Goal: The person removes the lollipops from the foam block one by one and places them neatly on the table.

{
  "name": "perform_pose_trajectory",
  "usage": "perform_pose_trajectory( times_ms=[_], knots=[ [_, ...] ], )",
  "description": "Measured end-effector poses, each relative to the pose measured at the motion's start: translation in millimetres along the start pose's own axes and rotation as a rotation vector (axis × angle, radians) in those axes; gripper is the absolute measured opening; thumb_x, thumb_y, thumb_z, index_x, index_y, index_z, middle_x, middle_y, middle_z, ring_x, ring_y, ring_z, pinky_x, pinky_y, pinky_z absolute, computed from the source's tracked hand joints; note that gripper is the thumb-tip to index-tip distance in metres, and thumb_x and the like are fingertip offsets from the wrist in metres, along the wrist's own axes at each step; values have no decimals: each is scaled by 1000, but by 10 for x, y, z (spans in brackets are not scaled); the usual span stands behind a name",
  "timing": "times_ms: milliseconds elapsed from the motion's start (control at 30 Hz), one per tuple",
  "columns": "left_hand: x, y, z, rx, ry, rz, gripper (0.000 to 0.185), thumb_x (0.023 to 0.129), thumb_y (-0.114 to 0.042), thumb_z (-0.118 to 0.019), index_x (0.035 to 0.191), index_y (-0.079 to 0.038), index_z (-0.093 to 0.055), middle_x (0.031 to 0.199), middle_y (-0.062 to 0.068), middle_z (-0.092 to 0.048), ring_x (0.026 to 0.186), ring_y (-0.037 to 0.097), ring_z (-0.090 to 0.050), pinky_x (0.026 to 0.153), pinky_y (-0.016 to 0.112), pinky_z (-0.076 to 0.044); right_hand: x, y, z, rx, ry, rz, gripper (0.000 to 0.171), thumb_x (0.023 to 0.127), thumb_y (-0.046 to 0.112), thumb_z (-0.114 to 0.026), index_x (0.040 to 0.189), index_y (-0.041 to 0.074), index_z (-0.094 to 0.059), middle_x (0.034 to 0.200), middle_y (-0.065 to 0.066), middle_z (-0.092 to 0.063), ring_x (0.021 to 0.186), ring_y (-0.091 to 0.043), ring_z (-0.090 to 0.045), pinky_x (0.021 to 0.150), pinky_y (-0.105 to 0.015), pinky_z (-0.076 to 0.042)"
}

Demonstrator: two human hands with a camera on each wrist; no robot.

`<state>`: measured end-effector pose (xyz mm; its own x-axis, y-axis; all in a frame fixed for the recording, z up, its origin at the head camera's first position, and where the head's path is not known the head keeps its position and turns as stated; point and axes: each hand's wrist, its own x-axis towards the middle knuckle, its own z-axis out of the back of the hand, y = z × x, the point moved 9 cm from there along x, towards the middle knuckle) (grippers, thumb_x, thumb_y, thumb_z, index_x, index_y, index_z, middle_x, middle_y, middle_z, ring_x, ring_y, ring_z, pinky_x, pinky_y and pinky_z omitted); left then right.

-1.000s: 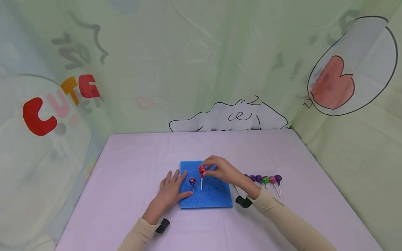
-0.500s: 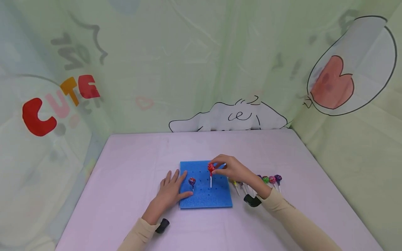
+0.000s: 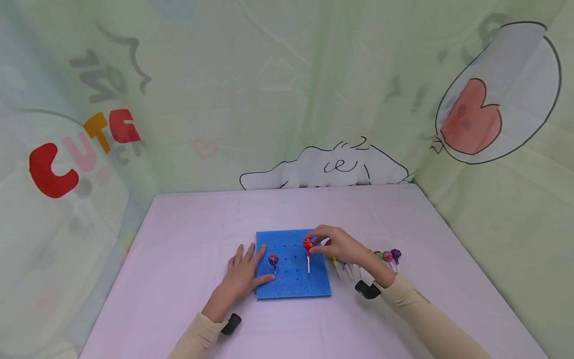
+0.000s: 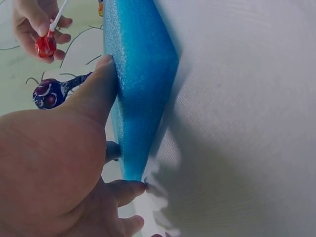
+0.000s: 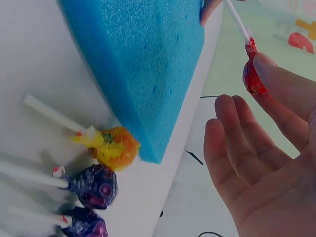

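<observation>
One foam block (image 3: pixel 293 279), two hands

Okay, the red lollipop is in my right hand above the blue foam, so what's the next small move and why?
Probably lower the red lollipop straight down so its stick enters a hole of the blue foam board. The right hand pinches its head with the stick pointing down over the right part of the board, the left hand rests on the board's left edge, and the purple lollipop already stands upright there.
</observation>
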<state>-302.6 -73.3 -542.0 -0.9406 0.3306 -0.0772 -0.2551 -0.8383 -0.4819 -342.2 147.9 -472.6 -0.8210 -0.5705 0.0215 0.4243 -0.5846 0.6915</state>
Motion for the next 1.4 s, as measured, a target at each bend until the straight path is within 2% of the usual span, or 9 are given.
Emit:
perform_pose_trajectory(
  times_ms=[367,633,867,1067,1400],
  knots=[
    [-17,-44,42,-6,-8,-13,84,92,-51,-67,157,-10,-34,163,26,-25,152,53,-10,118,69,-17,-151,-70,116,16,11,3,36,96,19,-70,127,3,-65,122,-13,-67,109,-35,-67,89,-44,-59],
    [-13,-42,30,8,-7,-9,85,91,-53,-67,157,-12,-34,164,25,-25,152,53,-9,119,68,-16,-237,-156,233,-8,-7,-31,36,96,22,-69,128,7,-65,122,-11,-68,109,-31,-67,91,-46,-58],
    [-13,-19,11,8,-13,-9,85,91,-55,-66,158,-13,-34,164,25,-25,152,52,-9,119,68,-16,-314,-219,317,-14,-11,-31,37,96,23,-69,129,6,-65,121,-11,-68,109,-33,-67,92,-47,-57],
    [-13,-21,13,6,-21,-23,84,91,-52,-68,157,-11,-35,163,26,-25,152,54,-9,119,69,-16,-424,-270,373,-25,-24,-35,37,95,21,-70,128,4,-65,121,-12,-69,108,-37,-66,92,-45,-57],
    [-21,8,-13,11,-25,-15,86,90,-55,-67,157,-13,-34,164,25,-24,152,52,-9,119,68,-16,-567,-384,442,-70,-9,-78,36,96,23,-69,126,4,-66,119,-11,-70,105,-30,-67,89,-39,-57]
  ],
)
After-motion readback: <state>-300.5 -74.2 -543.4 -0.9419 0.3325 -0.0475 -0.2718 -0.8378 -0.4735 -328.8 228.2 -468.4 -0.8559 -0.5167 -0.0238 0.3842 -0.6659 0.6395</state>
